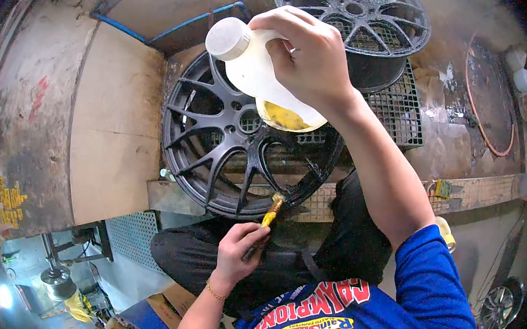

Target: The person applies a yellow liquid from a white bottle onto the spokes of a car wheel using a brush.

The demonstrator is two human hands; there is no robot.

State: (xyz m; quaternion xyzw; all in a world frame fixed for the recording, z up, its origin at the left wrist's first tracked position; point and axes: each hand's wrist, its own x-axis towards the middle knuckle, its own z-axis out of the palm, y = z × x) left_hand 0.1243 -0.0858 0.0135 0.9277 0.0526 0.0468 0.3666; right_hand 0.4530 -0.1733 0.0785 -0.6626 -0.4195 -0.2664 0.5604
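Note:
My right hand (310, 53) is closed round a white plastic jug (250, 69), tilted with its capped end up and to the left. An opening low on its side shows yellow and dark matter inside. Beneath the jug lies a dark grey spoked wheel rim (212, 160), its lower right part looking wet and blacker. My left hand (241, 253) grips a brush (271, 214) by its yellow handle. The bristles meet the near lip of the rim, or come very close to it.
A second wheel rim (356, 10), speckled grey, rests at the back right on a black plastic grate (399, 108). A reddish hose (480, 113) curves across the bench at right. Brown board (114, 116) stands at left. Another wheel (500, 306) is at lower right.

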